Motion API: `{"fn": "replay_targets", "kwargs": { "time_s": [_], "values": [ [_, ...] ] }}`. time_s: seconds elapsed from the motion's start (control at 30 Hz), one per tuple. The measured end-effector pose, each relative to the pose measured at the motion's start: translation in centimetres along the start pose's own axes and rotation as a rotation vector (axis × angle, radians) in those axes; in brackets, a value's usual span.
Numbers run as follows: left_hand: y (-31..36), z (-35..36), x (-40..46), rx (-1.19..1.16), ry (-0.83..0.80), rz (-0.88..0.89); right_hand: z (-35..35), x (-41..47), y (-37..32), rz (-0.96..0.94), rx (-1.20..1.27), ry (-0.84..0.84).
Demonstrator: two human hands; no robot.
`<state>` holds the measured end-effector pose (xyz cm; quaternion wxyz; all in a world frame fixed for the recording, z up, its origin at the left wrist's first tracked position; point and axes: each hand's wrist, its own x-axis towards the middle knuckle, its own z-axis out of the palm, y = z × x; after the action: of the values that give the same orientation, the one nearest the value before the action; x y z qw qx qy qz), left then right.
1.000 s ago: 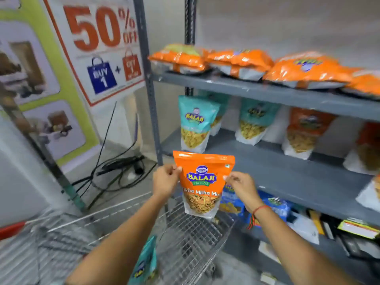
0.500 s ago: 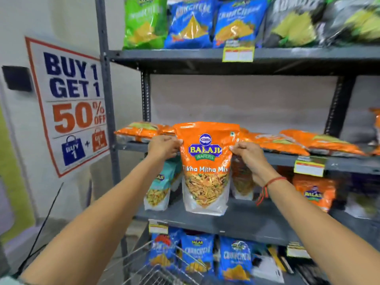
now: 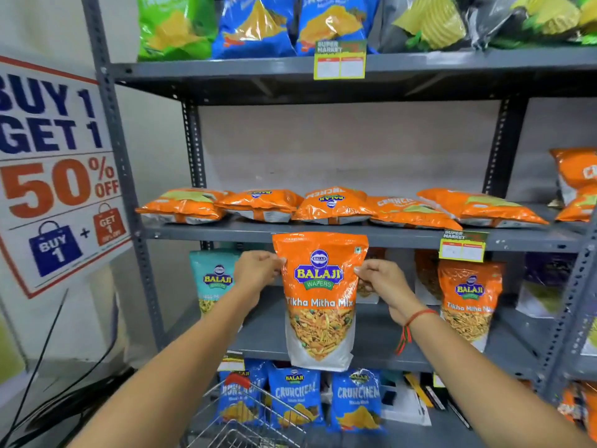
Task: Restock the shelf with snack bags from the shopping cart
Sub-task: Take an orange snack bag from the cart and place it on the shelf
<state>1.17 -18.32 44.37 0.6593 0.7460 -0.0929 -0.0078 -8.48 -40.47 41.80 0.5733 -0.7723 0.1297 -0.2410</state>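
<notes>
An orange Balaji Tikha Mitha Mix bag (image 3: 318, 305) hangs upright in front of the grey shelf (image 3: 371, 236), its top edge level with the shelf lip. My left hand (image 3: 256, 270) pinches its upper left edge and my right hand (image 3: 378, 281) pinches its upper right edge. Behind it on the lower shelf board (image 3: 381, 334) stand a teal Balaji bag (image 3: 213, 281) on the left and another orange Tikha Mitha bag (image 3: 468, 302) on the right. The wire shopping cart (image 3: 255, 421) shows only its front corner at the bottom.
Orange bags (image 3: 332, 205) lie flat on the middle shelf. Blue Crunchem bags (image 3: 295, 397) fill the bottom shelf. Green, blue and dark bags line the top shelf (image 3: 420, 63). A promo sign (image 3: 55, 176) hangs at left, with black cables (image 3: 48, 405) on the floor.
The bag was lifted out of the cart up to shelf height in both hands, then lowered slightly in front of the lower shelf. The view rose from the cart to the shelves.
</notes>
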Motion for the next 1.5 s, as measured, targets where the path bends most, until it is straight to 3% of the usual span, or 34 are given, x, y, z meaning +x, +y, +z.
{"fn": "replay_targets", "kwargs": {
  "time_s": [0.37,0.63,0.9,1.07,1.2,1.27,1.37,1.5],
  "values": [
    [-9.5,14.2,6.4,0.098,-0.040,-0.143,-5.4,7.6,12.7,0.249,-0.030,0.107],
    [-11.8,23.2,11.2,0.123,-0.065,-0.126,-9.3,13.7,16.9,0.290,-0.015,0.201],
    [-13.9,26.9,13.8,0.150,-0.009,-0.129,-10.6,17.0,20.3,0.313,0.006,0.180],
    [-13.7,26.6,13.8,0.124,-0.067,-0.192,-9.7,17.4,21.1,0.319,0.081,0.210],
    [-13.5,24.1,12.4,0.044,-0.051,-0.228,-7.5,16.2,19.9,0.217,0.064,0.496],
    [-13.3,21.5,11.5,0.013,0.000,-0.210,-5.6,15.4,18.1,0.110,0.072,0.532],
    [-13.5,15.6,10.5,0.003,0.127,-0.157,-1.4,13.9,14.8,-0.037,0.076,0.430],
    [-11.8,5.5,5.9,-0.108,0.285,-0.104,6.2,10.1,9.9,-0.160,0.208,0.171]
  ]
}}
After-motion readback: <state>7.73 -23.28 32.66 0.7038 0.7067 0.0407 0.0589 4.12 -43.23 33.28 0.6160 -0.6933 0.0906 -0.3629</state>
